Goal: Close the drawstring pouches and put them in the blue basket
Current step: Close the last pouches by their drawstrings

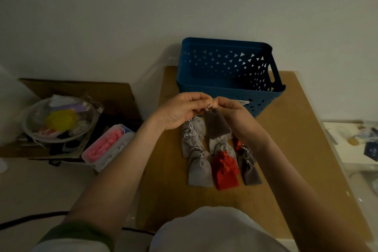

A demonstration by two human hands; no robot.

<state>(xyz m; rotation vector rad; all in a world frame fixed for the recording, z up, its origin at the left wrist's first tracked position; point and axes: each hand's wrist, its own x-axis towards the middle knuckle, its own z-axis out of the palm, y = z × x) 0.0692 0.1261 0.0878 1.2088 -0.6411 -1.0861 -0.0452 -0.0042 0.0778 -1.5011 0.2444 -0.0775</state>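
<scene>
brown table, white wall | blue basket at back | left hand, right hand: fingers pinch cords of pouch

I record left hand and right hand pinching the drawstring of a dark grey pouch above other pouches, just before the blue basket.

Left hand and right hand: bare, forearms uncovered. Left upper arm: short sleeve, dark green band at hem, white beyond. Body: plain white garment, at lower edge of view.
</scene>
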